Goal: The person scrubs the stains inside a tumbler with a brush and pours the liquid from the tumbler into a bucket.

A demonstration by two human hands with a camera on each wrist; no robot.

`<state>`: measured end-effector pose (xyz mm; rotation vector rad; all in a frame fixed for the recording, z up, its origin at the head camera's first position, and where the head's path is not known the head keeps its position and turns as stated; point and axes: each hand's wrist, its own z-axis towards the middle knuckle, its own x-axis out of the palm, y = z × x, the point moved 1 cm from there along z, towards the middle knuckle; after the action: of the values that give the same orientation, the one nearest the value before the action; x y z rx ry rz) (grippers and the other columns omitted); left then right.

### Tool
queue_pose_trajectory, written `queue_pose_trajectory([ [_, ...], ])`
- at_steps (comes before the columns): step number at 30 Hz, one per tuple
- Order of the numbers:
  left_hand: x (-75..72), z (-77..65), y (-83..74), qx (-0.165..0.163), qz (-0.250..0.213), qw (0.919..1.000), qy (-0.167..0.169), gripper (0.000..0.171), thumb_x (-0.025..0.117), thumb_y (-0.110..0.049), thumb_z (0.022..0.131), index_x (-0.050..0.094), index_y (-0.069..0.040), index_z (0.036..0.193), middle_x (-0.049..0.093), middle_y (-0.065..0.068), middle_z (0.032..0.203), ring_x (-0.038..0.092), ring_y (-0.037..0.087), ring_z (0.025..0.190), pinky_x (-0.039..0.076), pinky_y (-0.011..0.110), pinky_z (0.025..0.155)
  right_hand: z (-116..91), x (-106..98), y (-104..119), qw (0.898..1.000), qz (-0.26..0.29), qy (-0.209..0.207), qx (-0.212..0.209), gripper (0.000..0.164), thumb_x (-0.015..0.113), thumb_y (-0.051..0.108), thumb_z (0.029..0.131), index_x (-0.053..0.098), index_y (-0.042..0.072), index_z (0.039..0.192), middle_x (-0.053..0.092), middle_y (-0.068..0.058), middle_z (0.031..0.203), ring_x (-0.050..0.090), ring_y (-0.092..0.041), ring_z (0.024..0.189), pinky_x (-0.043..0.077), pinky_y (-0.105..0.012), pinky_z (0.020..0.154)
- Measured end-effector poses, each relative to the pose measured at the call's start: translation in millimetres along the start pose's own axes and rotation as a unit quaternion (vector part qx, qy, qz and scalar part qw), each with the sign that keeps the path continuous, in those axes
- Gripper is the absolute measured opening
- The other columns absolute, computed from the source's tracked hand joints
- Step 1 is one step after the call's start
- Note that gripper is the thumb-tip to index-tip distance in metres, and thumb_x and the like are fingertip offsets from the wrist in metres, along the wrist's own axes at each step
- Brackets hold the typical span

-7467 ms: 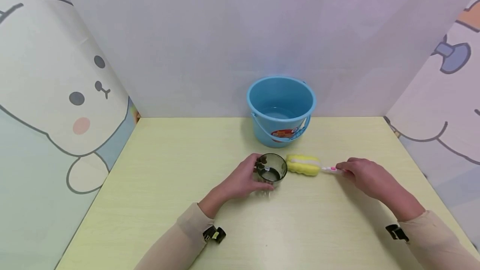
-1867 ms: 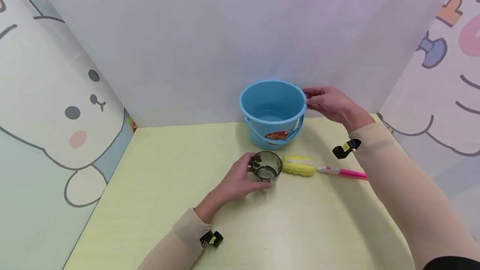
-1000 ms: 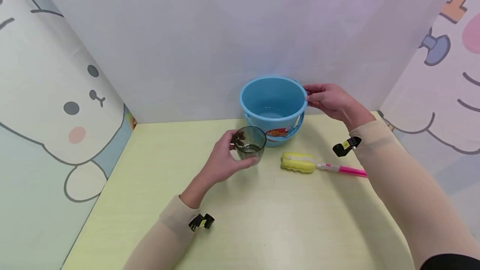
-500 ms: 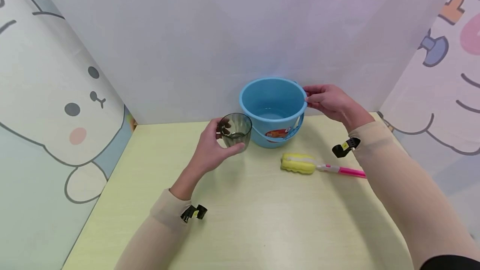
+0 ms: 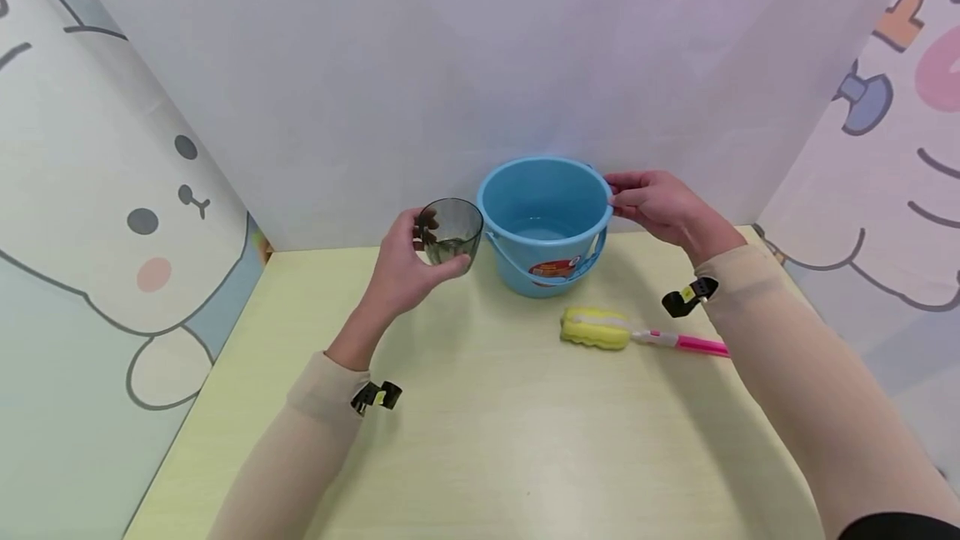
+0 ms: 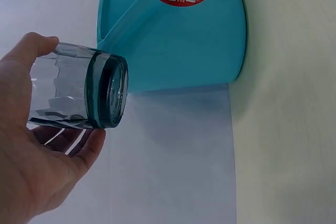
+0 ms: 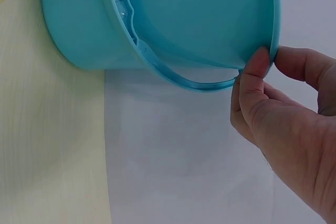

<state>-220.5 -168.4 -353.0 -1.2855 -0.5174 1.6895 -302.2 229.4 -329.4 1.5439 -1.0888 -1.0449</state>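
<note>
My left hand (image 5: 405, 267) grips a dark, see-through glass cup (image 5: 459, 227), thumb on the near side and fingers round the far side. The cup is raised off the table beside the left rim of a blue bucket (image 5: 525, 261), tilted slightly, with some clear liquid low inside. In the left wrist view the glass base (image 6: 115, 93) faces the bucket's side. My right hand (image 5: 663, 211) pinches the bucket's right rim between thumb and fingers, as the right wrist view shows. The bucket stands upright, its handle (image 7: 178, 81) hanging down in front.
A bottle brush with a yellow sponge head (image 5: 596, 328) and a pink and white handle (image 5: 701, 346) lies in front of the bucket, its end hidden by the right sleeve. The pale table (image 5: 480, 440) meets a white wall (image 5: 375, 107) behind the bucket.
The left hand has lifted the cup from beside the brush and carried it left and up to the bucket's left side. The right hand earlier left the brush handle for the bucket rim and stays there.
</note>
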Motion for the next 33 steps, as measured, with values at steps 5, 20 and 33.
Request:
queue_pose_trajectory([
  [5, -6.7, 12.1, 0.7, -0.001, 0.019, 0.9998, -0.004, 0.085, 0.089, -0.036, 0.084, 0.047, 0.000, 0.148, 0.056, 0.015, 0.137, 0.054, 0.029, 0.118, 0.052, 0.050, 0.097, -1, 0, -1, 1.000, 0.000, -0.003, 0.001, 0.053, 0.053, 0.002, 0.110, 0.039, -0.001, 0.161, 0.043, -0.023, 0.159, 0.052, -0.038, 0.135, 0.058, -0.023, 0.093],
  [20, -17.3, 49.3, -1.1, 0.000, 0.079, 0.9969, -0.004, 0.086, 0.087, -0.035, 0.086, 0.044, 0.003, 0.150, 0.050, 0.020, 0.147, 0.050, 0.035, 0.129, 0.049, 0.053, 0.104, -1, 1, -1, 1.000, -0.004, 0.000, -0.005, 0.053, 0.052, 0.002, 0.110, 0.039, -0.002, 0.161, 0.043, -0.024, 0.159, 0.049, -0.043, 0.138, 0.058, -0.023, 0.092],
  [33, -15.0, 76.5, -6.1, 0.012, 0.111, 0.9936, 0.019, 0.086, 0.088, -0.033, 0.087, 0.043, 0.004, 0.150, 0.049, 0.020, 0.145, 0.048, 0.035, 0.130, 0.047, 0.052, 0.106, 0, 3, 0, 1.000, -0.007, 0.000, -0.009, 0.052, 0.053, 0.003, 0.111, 0.040, 0.000, 0.161, 0.044, -0.024, 0.159, 0.049, -0.042, 0.138, 0.058, -0.023, 0.092],
])
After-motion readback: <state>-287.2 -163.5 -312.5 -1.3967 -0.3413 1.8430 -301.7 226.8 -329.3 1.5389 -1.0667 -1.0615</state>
